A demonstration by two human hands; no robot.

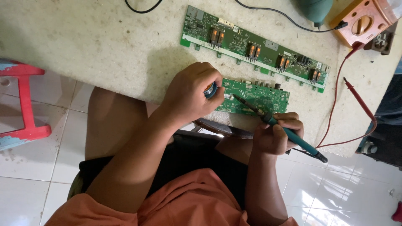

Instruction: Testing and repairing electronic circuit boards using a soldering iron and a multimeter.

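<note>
Gripping a teal-handled soldering iron (289, 134) in the closed right hand (277, 134), tip down on the small green circuit board (255, 97) lying at the near edge of the worktop (104, 46). Pinching a small blue spool (210, 90) in the closed left hand (190, 94) against that board's left end, long green board (255, 50) just beyond, bare stone to the left

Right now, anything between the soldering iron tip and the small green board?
Nothing visible. The soldering iron in the right hand points its tip straight onto the small green board; the left hand sits at the board's left edge, clear of it.
</note>
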